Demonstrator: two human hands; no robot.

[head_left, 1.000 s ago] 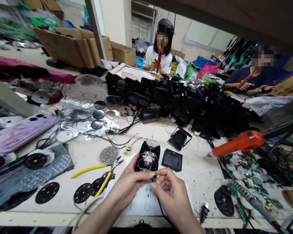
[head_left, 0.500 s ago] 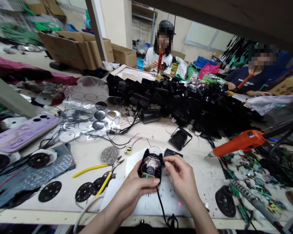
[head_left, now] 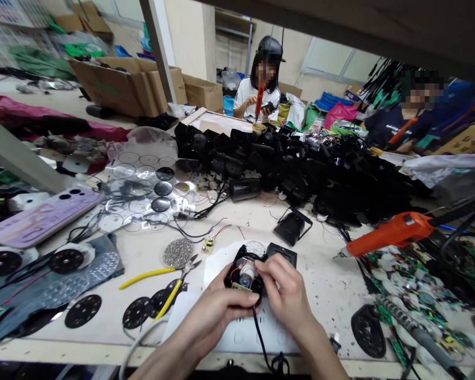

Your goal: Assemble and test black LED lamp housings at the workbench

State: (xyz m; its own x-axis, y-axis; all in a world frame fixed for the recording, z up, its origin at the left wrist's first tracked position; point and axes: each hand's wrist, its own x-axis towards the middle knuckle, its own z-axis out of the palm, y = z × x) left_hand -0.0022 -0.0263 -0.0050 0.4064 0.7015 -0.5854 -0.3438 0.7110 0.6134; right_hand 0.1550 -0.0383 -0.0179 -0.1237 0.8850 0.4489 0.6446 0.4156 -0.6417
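My left hand point(head_left: 225, 311) grips a small open black housing point(head_left: 231, 270) from its left and lower side, thumb across the near edge. Inside the housing are a white cylinder with a rounded dark lens point(head_left: 246, 278), thin red wires and a small circuit board. A black cable point(head_left: 258, 330) runs from it toward the table edge. My right hand point(head_left: 287, 290) is closed in a pinch at the housing's upper right, by the white part; what its fingertips hold is too small to make out. Just behind the right hand lies a dark rectangular part point(head_left: 282, 252).
Yellow-handled cutters point(head_left: 174, 290) and a dish of small screws point(head_left: 178, 252) lie at left. An orange electric screwdriver point(head_left: 390, 235) hangs at right above circuit boards point(head_left: 411, 279). Black housings point(head_left: 301, 163) are heaped behind. Two people sit across the table.
My right hand has moved left from the housing's right edge to over its inside, fingers still pinched. My left hand keeps its hold on the housing.
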